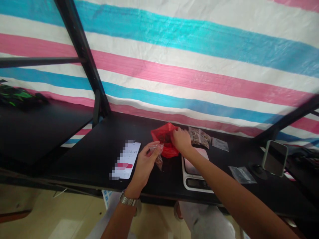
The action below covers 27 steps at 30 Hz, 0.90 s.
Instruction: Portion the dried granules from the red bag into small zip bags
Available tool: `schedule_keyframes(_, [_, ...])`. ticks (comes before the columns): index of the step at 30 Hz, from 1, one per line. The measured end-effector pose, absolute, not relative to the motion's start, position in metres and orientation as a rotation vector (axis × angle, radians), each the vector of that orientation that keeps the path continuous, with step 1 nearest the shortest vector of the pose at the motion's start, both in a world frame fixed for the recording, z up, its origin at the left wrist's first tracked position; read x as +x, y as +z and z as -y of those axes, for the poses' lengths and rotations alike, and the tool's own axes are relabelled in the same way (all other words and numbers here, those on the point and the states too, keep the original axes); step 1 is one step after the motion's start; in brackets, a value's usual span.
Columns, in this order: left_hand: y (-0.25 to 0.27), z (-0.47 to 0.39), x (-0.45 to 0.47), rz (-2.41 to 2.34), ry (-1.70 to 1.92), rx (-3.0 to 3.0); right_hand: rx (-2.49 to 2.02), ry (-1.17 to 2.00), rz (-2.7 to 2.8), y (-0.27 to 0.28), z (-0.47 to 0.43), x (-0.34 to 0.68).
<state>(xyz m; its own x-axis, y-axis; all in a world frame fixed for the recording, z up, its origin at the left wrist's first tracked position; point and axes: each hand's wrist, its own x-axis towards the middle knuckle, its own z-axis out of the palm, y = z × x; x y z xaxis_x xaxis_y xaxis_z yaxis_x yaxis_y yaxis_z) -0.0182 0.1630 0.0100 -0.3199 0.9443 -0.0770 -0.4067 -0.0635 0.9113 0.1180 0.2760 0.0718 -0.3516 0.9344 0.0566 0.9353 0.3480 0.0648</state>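
Note:
Pinched in my left hand [147, 161] is a small clear plastic bag [159, 161] with brownish contents, hanging low over the black table. Close by on the right lies a crumpled red plastic bag [170, 152], its mouth open and small dark pieces inside. My right hand [181, 141] bends over the right side of this red bag with curled fingers. Their tips are hidden in its opening, so what they grip does not show. Under my right forearm sits a white kitchen scale [188, 186], partly covered by the arm.
Several filled clear bags [199, 136] lie behind the scale. Flat clear bags [220, 144] lie to their right, another [242, 175] nearer the front. A phone showing a timer [129, 161] lies at left; another phone [274, 158] stands at right. Black posts [83, 49] and a striped sheet [174, 71] rise behind.

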Motion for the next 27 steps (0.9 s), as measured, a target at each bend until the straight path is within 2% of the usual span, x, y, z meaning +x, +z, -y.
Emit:
schedule_keyframes(5, [0.009, -0.167, -0.012, -1.054, 1.626, 0.677, -1.819, 0.038, 2.514, 0.059, -0.289, 0.125])
schedule_keyframes(18, [0.0, -0.18, -0.008, -0.798, 1.681, 0.503, -1.506, 0.446, 2.524, 0.059, -0.287, 0.128])
schedule_keyframes(27, [0.01, -0.175, -0.017, -0.791, 1.669, 0.551, -1.385, 1.055, 2.243, 0.053, -0.283, 0.136])
